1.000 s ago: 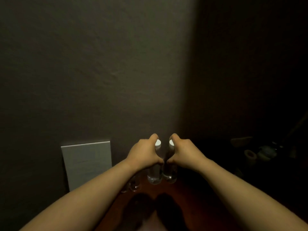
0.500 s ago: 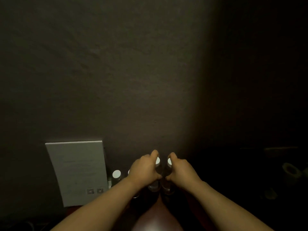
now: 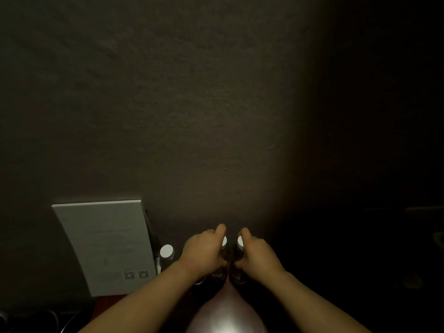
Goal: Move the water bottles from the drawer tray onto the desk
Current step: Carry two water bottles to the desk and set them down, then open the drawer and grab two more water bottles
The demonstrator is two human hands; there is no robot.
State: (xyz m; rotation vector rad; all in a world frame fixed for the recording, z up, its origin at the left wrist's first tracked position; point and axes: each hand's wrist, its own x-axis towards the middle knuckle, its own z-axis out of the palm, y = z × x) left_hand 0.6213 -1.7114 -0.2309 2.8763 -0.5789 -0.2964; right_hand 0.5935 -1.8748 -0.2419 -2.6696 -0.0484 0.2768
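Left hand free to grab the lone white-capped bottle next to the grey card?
Probably not yet: the left hand already grips a bottle, like the right hand. The lone bottle stands uncovered just left of it, beside the grey card.

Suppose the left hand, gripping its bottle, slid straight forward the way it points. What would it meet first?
Probably the wall: the left hand and its bottle point at it with nothing visible between, though depth is unclear.
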